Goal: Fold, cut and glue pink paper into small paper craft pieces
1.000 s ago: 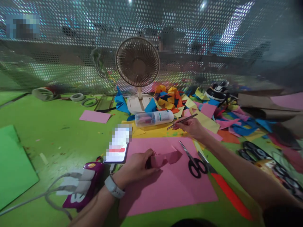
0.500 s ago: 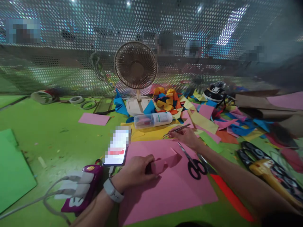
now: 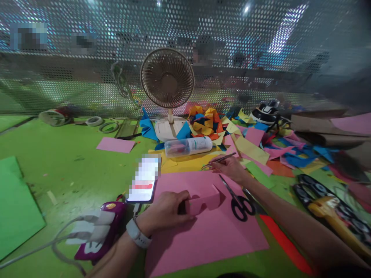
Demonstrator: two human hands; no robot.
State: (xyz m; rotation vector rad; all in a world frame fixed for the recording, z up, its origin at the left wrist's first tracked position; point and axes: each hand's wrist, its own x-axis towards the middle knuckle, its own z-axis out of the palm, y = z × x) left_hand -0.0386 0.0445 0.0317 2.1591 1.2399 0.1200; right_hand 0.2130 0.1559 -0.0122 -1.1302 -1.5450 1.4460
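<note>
My left hand, with a watch on its wrist, pinches the left end of a folded pink paper strip. The strip stands partly upright over a large pink paper sheet. Beyond the sheet's far edge, my right hand grips slim metal tweezers that point left, with their tips apart near yellow paper. Black-handled scissors lie on the pink sheet between the strip and my right forearm. How my right fingers wrap round the tweezers is partly hidden.
A lit phone and a purple power strip with cables lie left. Behind are a clear bottle, a fan and heaped coloured paper scraps. A red-handled tool lies by my right forearm, a yellow-handled tool farther right.
The folded strip's right part has tipped a little, showing more of its face. My right hand with the tweezers has shifted slightly right in view; the left hand keeps its pinch.
</note>
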